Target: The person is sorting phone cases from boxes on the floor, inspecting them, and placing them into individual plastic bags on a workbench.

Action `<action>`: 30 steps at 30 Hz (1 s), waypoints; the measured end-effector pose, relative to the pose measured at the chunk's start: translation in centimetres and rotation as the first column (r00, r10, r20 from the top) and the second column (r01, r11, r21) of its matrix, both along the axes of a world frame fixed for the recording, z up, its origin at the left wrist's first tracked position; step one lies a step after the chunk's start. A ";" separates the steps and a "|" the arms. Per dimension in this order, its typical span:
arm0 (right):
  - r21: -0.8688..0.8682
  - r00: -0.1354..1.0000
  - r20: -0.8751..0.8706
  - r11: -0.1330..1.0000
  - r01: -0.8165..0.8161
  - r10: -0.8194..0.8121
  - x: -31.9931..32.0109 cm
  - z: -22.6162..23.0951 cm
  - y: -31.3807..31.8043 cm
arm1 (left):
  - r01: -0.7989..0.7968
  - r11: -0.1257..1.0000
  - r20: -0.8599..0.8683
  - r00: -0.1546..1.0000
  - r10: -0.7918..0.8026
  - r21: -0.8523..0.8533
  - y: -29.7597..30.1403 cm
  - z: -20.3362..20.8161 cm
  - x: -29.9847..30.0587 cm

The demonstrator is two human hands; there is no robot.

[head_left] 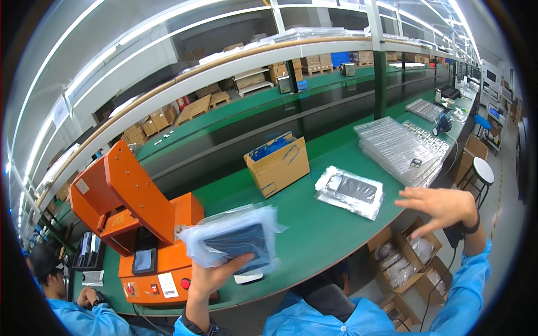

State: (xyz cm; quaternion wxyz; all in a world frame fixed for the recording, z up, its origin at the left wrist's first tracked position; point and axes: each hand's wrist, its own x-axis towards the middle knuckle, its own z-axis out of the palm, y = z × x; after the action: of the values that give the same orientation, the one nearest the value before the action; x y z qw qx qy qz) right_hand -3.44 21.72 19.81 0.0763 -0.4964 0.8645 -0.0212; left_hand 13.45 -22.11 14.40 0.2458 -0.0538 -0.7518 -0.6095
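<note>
My left hand (212,279) grips a dark flat panel wrapped in clear and bluish plastic film (238,239), holding it above the green bench. The thumb lies across the panel's lower part; the film's edges are blurred. A pale, rounded flat piece (249,278) shows partly beneath it on the bench. My right hand (440,207) is raised at the bench's right edge, fingers spread, with nothing in it. Closest to that hand lies a stack of silvery plastic sleeves (353,191) with a dark flat panel on top, apart from the fingers.
An orange press machine (179,215) stands at left, with a small dark tablet-like device (144,261) on its base. Behind the bench's middle is a cardboard box (278,168); clear plastic trays (392,148) lie to the right. Open cartons (403,260) sit below. A co-worker (73,297) sits far left.
</note>
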 end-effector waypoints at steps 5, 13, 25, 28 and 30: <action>0.002 0.999 -0.008 0.999 0.051 -0.051 3.9 1.7 2.2 | -0.022 0.994 0.001 1.000 0.022 -0.104 -2.7 2.1 -0.5; -0.024 0.982 0.012 0.982 0.188 -0.188 10.9 5.4 6.3 | 0.010 0.880 -0.075 0.996 -0.052 -0.475 -4.4 12.9 -3.6; 0.163 0.932 -0.275 0.967 -0.196 0.235 14.1 13.6 0.9 | 0.062 0.197 0.052 0.997 -0.056 -0.978 -3.1 26.9 -13.5; -0.104 0.779 -0.567 0.915 -0.390 0.268 6.4 14.5 -6.4 | -0.053 0.431 0.001 0.992 0.124 -0.901 -2.4 26.1 -13.0; -0.422 0.808 -0.568 0.788 -0.449 0.156 2.2 14.7 -10.7 | -0.037 0.612 -0.161 0.976 -0.148 -0.790 -2.4 23.0 -16.2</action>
State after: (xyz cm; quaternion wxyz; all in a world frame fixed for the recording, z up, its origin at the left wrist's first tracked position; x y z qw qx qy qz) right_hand -1.21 10.98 34.53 -0.2924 -0.6217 0.7168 -0.1190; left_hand -2.75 -24.55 37.36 0.2559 -0.2436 -0.9104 -0.2153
